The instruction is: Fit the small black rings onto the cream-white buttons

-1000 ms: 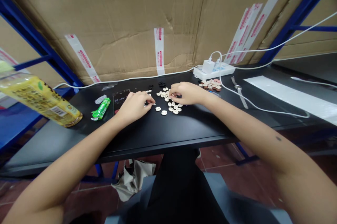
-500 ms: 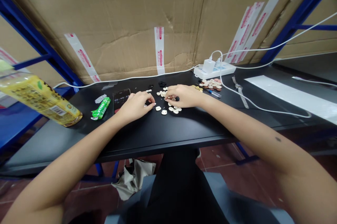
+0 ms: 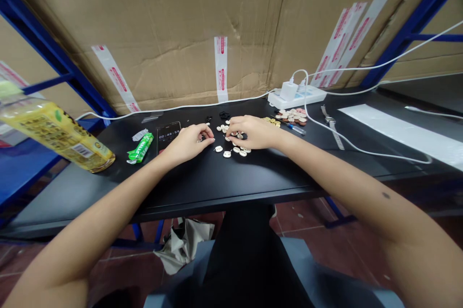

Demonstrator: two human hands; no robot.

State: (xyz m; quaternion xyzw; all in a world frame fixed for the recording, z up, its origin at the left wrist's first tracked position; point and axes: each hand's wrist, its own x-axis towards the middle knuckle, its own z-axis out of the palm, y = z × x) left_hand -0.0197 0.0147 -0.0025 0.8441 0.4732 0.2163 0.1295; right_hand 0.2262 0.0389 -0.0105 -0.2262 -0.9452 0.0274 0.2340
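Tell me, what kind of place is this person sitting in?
Probably a storeroom or small workshop. Big taped cardboard sheets lean on blue metal shelving behind a black table. On it, both hands sort small white button-like pieces, with a power strip nearby.

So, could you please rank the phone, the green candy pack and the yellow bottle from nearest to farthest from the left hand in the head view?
From the left hand:
1. Phone, just to its left, showing a timer.
2. Green candy pack, farther left on the black table.
3. Yellow bottle, at the table's far left edge, lying tilted.
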